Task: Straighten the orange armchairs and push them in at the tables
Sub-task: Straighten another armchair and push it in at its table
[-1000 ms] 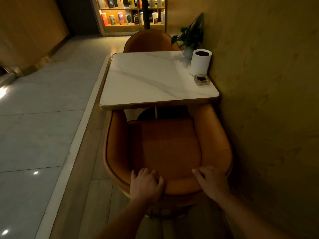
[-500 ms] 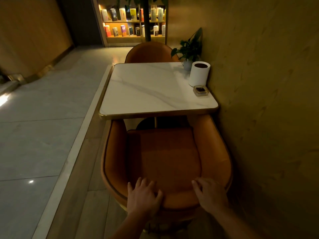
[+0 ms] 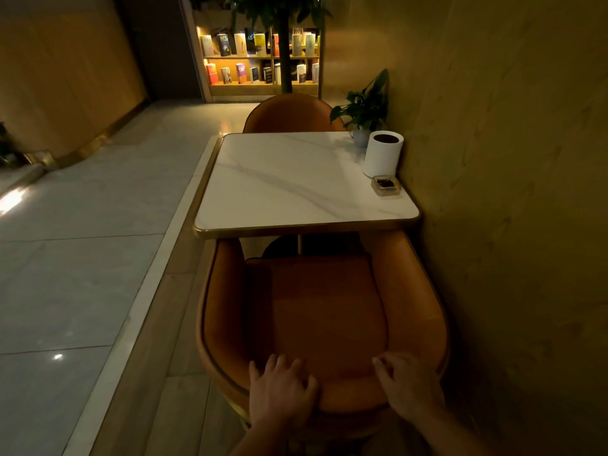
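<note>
The near orange armchair (image 3: 316,311) faces the white marble table (image 3: 296,182), with the front ends of its arms tucked under the table's gold-rimmed near edge. My left hand (image 3: 279,390) lies on the top of the backrest with its fingers spread over the rim. My right hand (image 3: 406,383) rests on the same rim further right, fingers curled over it. A second orange armchair (image 3: 291,113) stands at the table's far side; only its rounded back shows.
A wall runs close along the right of the chair and table. On the table by the wall stand a white cylinder (image 3: 383,154), a small glass dish (image 3: 385,185) and a potted plant (image 3: 365,110). Pale tiled floor (image 3: 82,241) opens to the left; a lit bookshelf (image 3: 260,57) stands beyond.
My view has tilted up, showing more of the bookshelf. Both hands stay on the backrest; my left fingers have spread a little. The armchair has hardly moved.
</note>
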The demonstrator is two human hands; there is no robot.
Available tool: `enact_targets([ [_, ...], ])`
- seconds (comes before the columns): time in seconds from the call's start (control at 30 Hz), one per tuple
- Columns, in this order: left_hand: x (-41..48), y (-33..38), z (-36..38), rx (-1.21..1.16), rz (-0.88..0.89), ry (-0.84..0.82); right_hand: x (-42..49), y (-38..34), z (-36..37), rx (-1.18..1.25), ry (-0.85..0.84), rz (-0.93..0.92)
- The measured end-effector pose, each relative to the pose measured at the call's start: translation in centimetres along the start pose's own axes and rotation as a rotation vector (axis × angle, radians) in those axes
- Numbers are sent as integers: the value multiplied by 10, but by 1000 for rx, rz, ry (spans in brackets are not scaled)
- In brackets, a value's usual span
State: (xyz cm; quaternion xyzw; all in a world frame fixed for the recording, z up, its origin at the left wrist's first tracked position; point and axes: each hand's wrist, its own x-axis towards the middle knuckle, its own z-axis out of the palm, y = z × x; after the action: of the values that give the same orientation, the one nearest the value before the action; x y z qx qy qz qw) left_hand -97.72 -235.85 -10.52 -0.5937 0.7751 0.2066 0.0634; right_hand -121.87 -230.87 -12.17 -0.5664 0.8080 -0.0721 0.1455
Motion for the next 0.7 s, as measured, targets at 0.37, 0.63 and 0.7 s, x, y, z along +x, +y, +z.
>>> enact_targets([
  [0.37, 1, 3, -8, 2, 2, -75, 1, -1, -7, 24, -97, 6],
  [0.63, 0, -1, -35, -35, 10, -81, 4, -26, -42, 264, -250, -36],
  [0.7, 0, 2, -49, -6, 8, -29, 9, -39, -51, 215, -178, -70],
])
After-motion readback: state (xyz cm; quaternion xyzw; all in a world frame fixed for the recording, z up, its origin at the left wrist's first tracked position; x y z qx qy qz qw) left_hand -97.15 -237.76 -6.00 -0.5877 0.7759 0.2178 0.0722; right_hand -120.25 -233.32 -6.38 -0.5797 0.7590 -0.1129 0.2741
